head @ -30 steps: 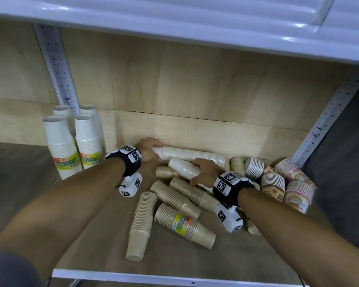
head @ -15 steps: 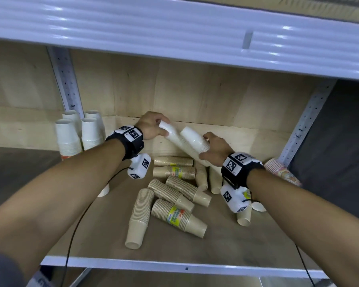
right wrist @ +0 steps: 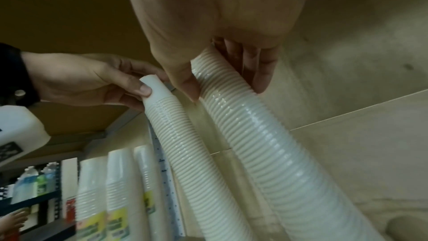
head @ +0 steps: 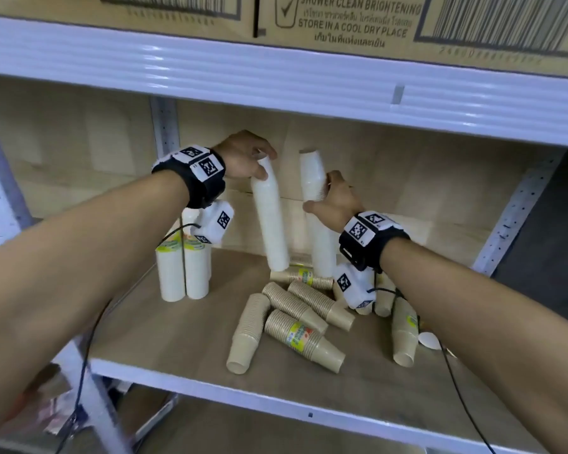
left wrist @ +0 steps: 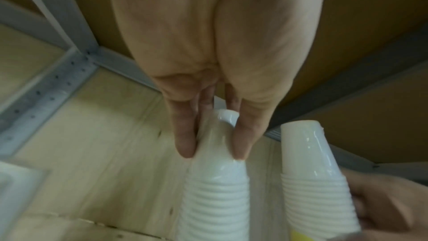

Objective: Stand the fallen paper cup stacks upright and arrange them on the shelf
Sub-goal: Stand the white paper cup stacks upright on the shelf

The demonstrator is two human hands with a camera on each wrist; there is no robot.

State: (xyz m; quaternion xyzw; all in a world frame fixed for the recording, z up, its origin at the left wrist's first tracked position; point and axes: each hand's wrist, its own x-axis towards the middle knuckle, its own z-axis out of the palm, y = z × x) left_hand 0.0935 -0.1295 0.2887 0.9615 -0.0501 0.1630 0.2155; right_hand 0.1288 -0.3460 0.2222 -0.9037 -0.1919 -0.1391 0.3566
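**2 white cup stacks held near upright over the shelf**

On the wooden shelf, seen from the head camera, the left hand pinches the closed top end of a long white cup stack. Its long axis runs almost vertical, top leaning slightly left, open mouth pointing down just above the fallen cups. Just to its right, the right hand wraps around the upper part of a second white stack, also near vertical with its closed end up. The 2 stacks sit close together, not touching. Upright white stacks with yellow-green labels stand at the far left of the shelf. Brown cup stacks lie on their sides nearer the front, long axes pointing various ways. Cardboard boxes sit on the level above.

In the left wrist view, the fingers and thumb curl around the tapered top cup of the left stack; the right stack's closed end shows beside it. The lower ends are out of frame here.

The right wrist view alone shows that hand's grip from below: thumb on 1 side, fingers on the other, curled round the ribbed stack. The other hand grips the neighbouring stack at its tip. Bottles show blurred at the lower left.
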